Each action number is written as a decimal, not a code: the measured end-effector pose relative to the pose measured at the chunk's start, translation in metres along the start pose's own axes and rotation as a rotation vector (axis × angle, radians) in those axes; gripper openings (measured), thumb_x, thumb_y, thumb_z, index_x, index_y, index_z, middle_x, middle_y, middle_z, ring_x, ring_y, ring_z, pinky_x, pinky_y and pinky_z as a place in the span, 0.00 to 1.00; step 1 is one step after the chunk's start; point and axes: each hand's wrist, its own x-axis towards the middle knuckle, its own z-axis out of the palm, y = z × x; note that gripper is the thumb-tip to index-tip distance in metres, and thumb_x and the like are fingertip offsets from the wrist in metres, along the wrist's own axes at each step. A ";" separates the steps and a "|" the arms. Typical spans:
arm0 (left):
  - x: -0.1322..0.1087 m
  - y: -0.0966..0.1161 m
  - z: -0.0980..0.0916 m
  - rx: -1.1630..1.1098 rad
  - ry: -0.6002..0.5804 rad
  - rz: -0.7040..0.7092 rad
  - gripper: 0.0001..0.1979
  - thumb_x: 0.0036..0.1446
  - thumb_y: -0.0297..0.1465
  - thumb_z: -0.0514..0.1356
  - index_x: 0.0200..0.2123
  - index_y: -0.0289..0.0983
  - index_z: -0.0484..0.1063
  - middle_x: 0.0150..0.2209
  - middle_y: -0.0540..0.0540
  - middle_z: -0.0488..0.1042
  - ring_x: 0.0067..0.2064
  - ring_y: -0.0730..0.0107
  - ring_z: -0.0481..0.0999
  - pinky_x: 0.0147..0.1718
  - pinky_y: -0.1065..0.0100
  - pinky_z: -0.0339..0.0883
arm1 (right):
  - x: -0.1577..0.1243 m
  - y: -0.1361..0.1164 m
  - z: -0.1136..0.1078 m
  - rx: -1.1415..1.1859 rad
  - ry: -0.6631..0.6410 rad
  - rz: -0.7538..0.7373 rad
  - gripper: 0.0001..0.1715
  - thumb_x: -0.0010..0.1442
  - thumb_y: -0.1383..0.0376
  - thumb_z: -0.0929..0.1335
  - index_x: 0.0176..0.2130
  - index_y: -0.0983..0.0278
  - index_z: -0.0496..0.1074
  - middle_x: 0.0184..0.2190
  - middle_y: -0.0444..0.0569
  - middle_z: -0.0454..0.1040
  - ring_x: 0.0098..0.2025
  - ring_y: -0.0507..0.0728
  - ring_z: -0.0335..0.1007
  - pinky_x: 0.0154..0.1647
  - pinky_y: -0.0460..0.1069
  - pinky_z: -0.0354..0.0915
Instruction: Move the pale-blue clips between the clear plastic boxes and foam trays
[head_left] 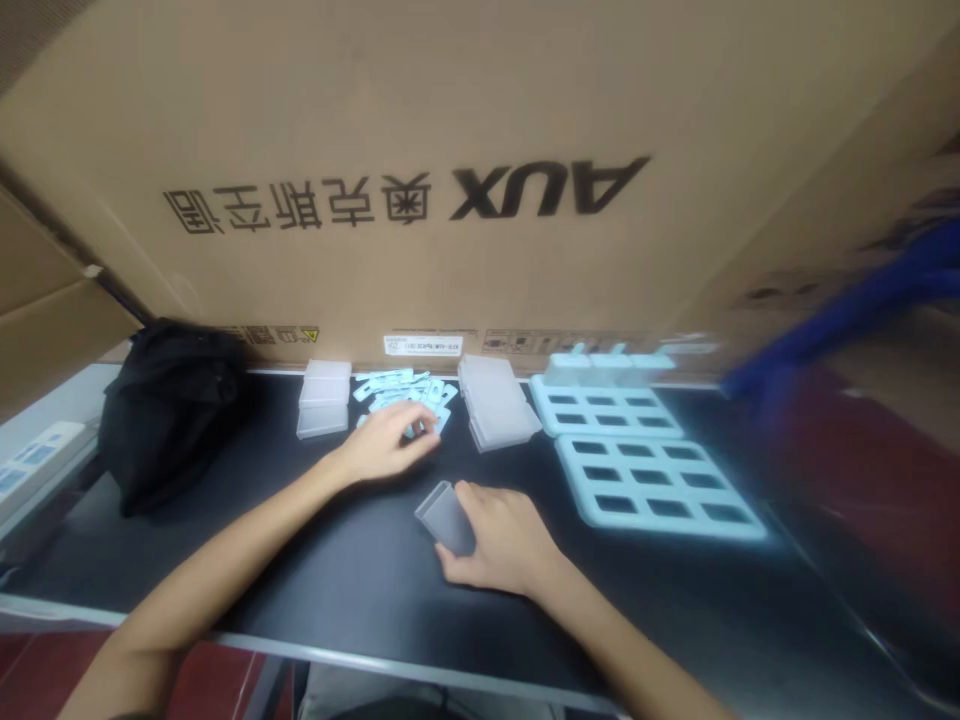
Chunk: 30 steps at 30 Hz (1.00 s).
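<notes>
The right hand (499, 537) is closed around a small translucent case (448, 522), thumb on the near side and fingers on the far side. The case is tilted, its rimmed end pointing forward and left; I cannot tell whether its lower edge touches the black surface (330, 590). The left hand (386, 442) is partly curled at the near edge of a loose pile of light blue flat pieces (386, 383), its thumb and index finger bent toward each other. From here I cannot tell whether anything is between them.

Arrangement around the hands: a group of translucent cases (326, 390) lies to the left of the pile. A stack of larger translucent boxes (493, 398) lies just to the right of it, set at an angle. Further right, two light blue trays with rectangular openings lie one behind the other: the near tray (667, 527) and the far tray (543, 405). Three light blue blocks (609, 372) stand in a row at the rear of the far tray. A black bag (172, 410) rests at the left. A large cardboard box (375, 100), its printing inverted, stands behind everything.
</notes>
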 end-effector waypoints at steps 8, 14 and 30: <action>-0.050 0.036 -0.004 -0.115 -0.285 0.217 0.25 0.61 0.46 0.67 0.57 0.42 0.71 0.56 0.39 0.73 0.54 0.58 0.76 0.51 0.62 0.73 | -0.002 -0.002 0.007 0.044 0.032 -0.072 0.24 0.53 0.47 0.70 0.40 0.62 0.70 0.32 0.50 0.80 0.33 0.61 0.77 0.30 0.50 0.57; -0.071 -0.002 -0.039 -0.115 -0.094 0.118 0.22 0.58 0.45 0.70 0.52 0.41 0.76 0.53 0.39 0.75 0.54 0.57 0.77 0.55 0.58 0.73 | -0.002 0.000 0.002 0.065 0.072 -0.092 0.23 0.58 0.46 0.71 0.39 0.61 0.67 0.35 0.48 0.80 0.33 0.59 0.77 0.31 0.49 0.55; -0.127 -0.105 -0.064 0.334 0.389 -0.366 0.23 0.59 0.51 0.65 0.49 0.41 0.76 0.45 0.46 0.78 0.35 0.67 0.75 0.35 0.66 0.71 | -0.001 0.004 0.006 -0.046 0.084 -0.121 0.17 0.69 0.52 0.64 0.36 0.61 0.66 0.30 0.46 0.77 0.29 0.55 0.72 0.29 0.50 0.48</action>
